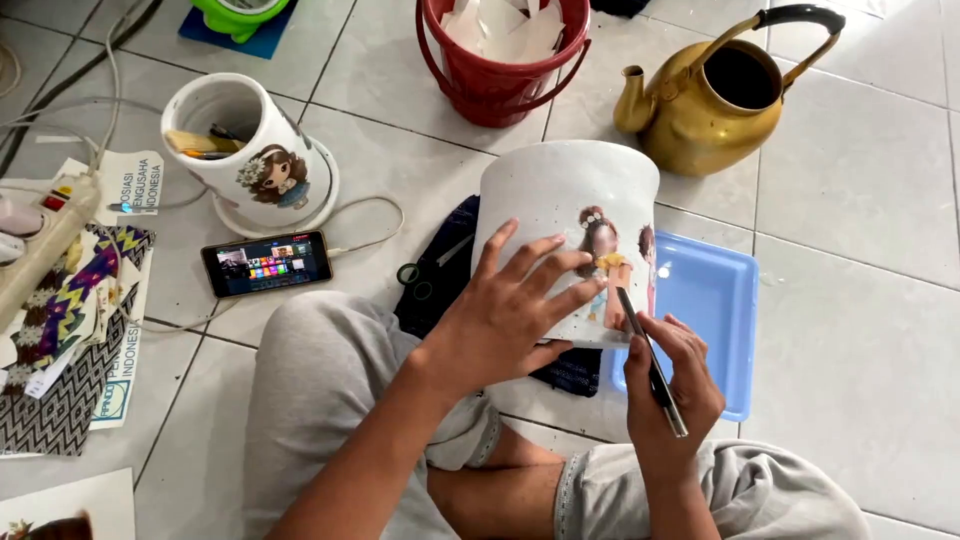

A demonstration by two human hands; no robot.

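So the left hand [515, 305] lies flat and spread on the white pot [565, 215], steadying it tilted over the blue tray [712, 300] (probably to catch drips), while the right hand [668, 385] pinches a thin brush [650, 362] against the girl picture [603, 262].

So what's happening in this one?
A person sits cross-legged on a tiled floor, working on a white pot with a cartoon girl picture on it. The left hand lies flat on the pot's side, steadying it. The right hand holds a brush with its tip at the picture. A blue tray lies under the pot, and a second decorated pot stands to the left.
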